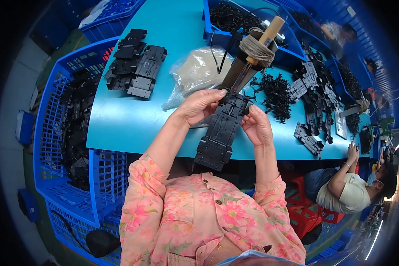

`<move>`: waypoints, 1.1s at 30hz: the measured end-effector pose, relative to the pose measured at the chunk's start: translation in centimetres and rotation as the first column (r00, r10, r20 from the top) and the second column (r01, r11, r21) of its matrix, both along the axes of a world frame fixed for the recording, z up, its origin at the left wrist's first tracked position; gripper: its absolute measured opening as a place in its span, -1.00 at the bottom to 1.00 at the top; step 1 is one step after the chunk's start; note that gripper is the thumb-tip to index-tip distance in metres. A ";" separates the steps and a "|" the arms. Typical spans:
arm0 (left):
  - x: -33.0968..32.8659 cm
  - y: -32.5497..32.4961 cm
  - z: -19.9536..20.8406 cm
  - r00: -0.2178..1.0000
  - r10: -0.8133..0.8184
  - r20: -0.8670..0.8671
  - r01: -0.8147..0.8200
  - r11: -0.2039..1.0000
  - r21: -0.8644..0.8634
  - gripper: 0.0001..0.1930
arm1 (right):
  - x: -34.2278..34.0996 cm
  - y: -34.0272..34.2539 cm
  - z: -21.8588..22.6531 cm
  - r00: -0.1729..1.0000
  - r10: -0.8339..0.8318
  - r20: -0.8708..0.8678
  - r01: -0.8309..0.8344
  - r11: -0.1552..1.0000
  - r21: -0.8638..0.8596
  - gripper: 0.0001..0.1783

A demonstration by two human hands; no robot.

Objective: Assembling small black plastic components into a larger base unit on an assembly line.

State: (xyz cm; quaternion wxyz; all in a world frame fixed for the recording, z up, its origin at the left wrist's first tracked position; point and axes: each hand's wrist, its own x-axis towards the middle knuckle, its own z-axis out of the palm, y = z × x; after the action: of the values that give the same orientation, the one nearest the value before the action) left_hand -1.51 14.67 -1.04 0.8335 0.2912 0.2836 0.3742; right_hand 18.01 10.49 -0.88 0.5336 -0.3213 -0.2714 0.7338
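Holds a black chassis (pixel 219 131) in both hands across the near edge of the table (pixel 133 122), sloping, with its near end reaching past that edge toward the floral shirt (pixel 208 208). Clasps the upper left side with the left hand (pixel 202 105), thumb along the top, fingers curled in close against it. Pinches the upper right side with the right hand (pixel 258 126), thumb and fingertips drawn together on the rim, other fingers bent in. Has just beyond the far end a wooden-handled tool (pixel 271 32), slanting along a dark stand (pixel 236 73) bound with a wrap (pixel 258 52); perhaps meets its tip with the chassis, though too crowded there to be sure. Has a clear bag (pixel 204 66) of pale material to the left of the stand, and farther left a stack (pixel 139 66) of similar chassis. Has to the right a pile of small black parts (pixel 272 95), then a heap (pixel 314 95) of more chassis. Faces a blue bin (pixel 292 54) of black parts at the back. Has a blue basket (pixel 44 133), also loaded with black parts, beside the table at left, and a co-worker (pixel 348 193) near a red stool (pixel 299 195) at right.
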 end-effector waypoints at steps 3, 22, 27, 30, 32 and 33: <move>0.0 0.1 0.0 1.000 -0.002 0.002 0.002 1.000 0.007 -0.81 | -0.1 0.0 0.0 1.000 -0.022 0.020 0.022 1.000 -0.020 -0.83; -0.1 -0.2 0.7 1.000 -0.012 0.001 0.012 0.999 0.043 -0.77 | 0.1 0.0 -0.2 1.000 -0.008 -0.010 0.008 1.000 0.004 -0.83; -0.2 0.2 -0.3 1.000 -0.016 0.000 0.016 0.999 0.038 -0.77 | 0.0 0.0 -0.1 1.000 -0.011 -0.003 0.011 1.000 0.005 -0.84; -0.2 0.2 -0.2 1.000 -0.023 0.002 0.023 0.999 0.038 -0.76 | 0.0 -0.1 -0.1 1.000 -0.013 0.005 0.013 1.000 0.012 -0.84; -0.2 0.2 -0.2 1.000 -0.027 0.004 0.026 0.999 0.040 -0.76 | 0.0 -0.1 0.0 1.000 -0.015 0.010 0.015 1.000 0.010 -0.84; -0.2 0.2 -0.2 1.000 -0.025 0.001 0.025 0.999 0.039 -0.76 | 0.0 -0.1 0.0 1.000 -0.018 0.014 0.018 1.000 0.009 -0.84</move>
State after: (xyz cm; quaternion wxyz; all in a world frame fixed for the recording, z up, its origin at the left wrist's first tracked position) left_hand -1.71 14.83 -1.27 0.8324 0.3105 0.2721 0.3696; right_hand 17.97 10.37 -0.89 0.5394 -0.3267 -0.2754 0.7256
